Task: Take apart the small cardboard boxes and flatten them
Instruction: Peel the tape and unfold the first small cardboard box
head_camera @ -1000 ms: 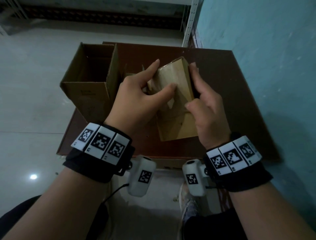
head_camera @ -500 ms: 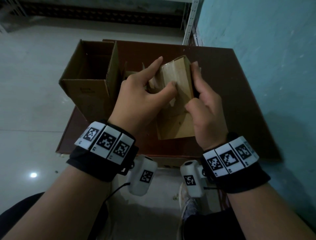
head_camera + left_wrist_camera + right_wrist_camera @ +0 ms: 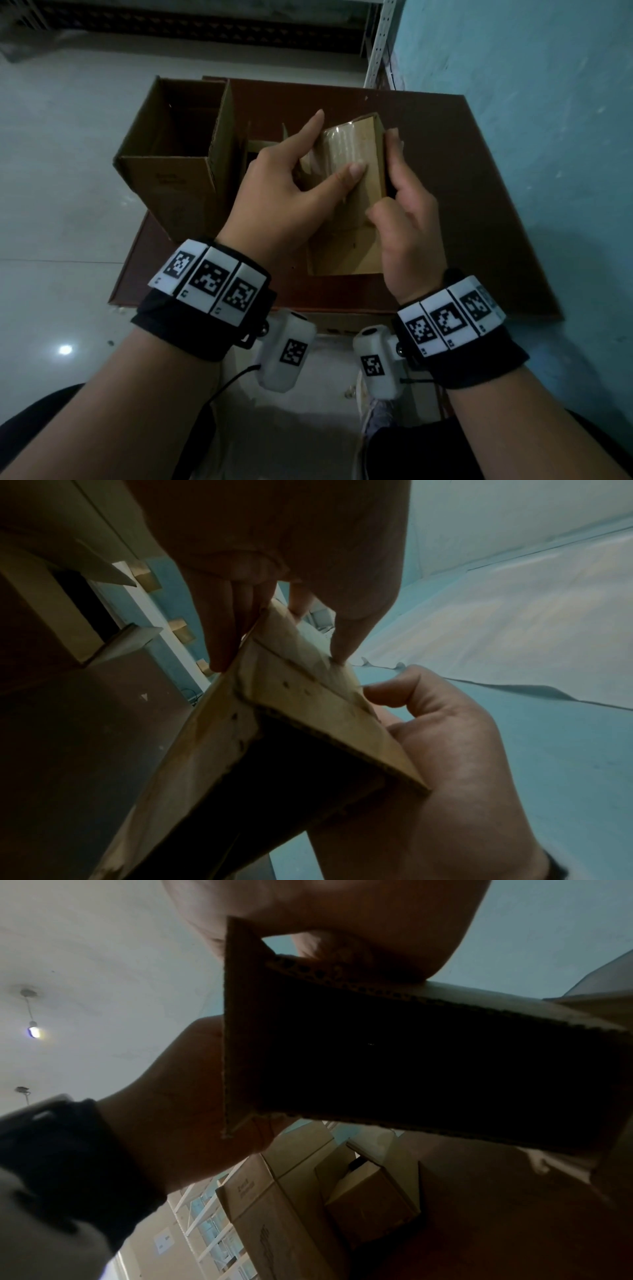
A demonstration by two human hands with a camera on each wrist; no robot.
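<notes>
A small tan cardboard box is held tilted above the brown table, its open end toward me. My left hand grips its left side: the thumb presses on the taped top face and the index finger stretches along the far corner. My right hand holds the right wall, fingers straight along it and thumb bent at the near edge. The left wrist view has the left fingers on the side wall and the box's top panel. In the right wrist view, the box's dark open inside fills the middle.
A larger open carton stands on the table's left part. Another small open box sits behind my left hand. A teal wall runs along the table's right side, and a metal shelf post stands beyond.
Both hands keep their hold on the small box. The left thumb has slid slightly to the right across the taped face; otherwise little has moved.
</notes>
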